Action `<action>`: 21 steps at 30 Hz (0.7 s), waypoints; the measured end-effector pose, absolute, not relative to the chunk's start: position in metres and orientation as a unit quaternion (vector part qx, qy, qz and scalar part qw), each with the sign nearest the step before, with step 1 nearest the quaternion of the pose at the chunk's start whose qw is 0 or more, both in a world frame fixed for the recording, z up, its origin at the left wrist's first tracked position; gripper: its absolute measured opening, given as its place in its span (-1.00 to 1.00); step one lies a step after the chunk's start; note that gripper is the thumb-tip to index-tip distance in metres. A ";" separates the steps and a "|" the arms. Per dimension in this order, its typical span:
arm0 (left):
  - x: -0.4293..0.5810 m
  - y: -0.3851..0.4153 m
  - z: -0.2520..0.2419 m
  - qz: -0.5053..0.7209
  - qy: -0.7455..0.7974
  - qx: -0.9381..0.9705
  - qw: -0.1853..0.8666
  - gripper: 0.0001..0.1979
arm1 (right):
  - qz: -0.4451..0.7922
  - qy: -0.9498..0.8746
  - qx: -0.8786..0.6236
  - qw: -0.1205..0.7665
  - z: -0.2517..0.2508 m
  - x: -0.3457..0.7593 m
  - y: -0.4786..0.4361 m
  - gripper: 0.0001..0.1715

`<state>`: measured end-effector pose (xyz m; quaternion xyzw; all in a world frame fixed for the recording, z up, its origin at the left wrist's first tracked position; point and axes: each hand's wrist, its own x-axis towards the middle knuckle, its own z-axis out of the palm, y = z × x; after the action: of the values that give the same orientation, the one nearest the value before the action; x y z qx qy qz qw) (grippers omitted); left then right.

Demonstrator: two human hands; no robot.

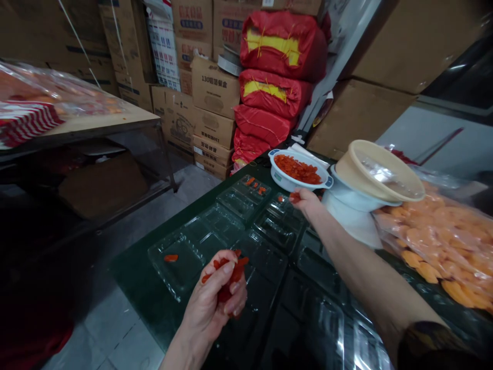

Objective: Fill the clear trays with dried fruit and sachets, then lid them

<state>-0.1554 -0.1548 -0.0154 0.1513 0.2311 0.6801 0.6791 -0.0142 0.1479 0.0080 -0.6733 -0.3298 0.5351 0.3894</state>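
The left hand (211,298) is curled nearly shut, with a clump of diced red-orange pieces (231,275) held in it; they appear soft, light and slightly sticky, best taken in small pinches. The right hand (304,205) is almost closed, a single piece pinched in its fingertips, just in front of a white plastic bowl (298,172) heaped with more. Clear plastic trays (250,241) are laid on the counter (142,293) before the bowl. Behind it, a carton (213,87) is printed "130".
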 end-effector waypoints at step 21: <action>-0.156 -0.154 -0.017 0.671 0.220 0.144 0.693 -0.88 | 0.496 -0.425 -0.680 0.333 -0.002 -0.027 0.161 -0.66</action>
<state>-0.1562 -0.1538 -0.0168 0.1445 0.2198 0.6712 0.6930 -0.0266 0.1609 -0.0019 -0.6798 -0.4254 0.4963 0.3325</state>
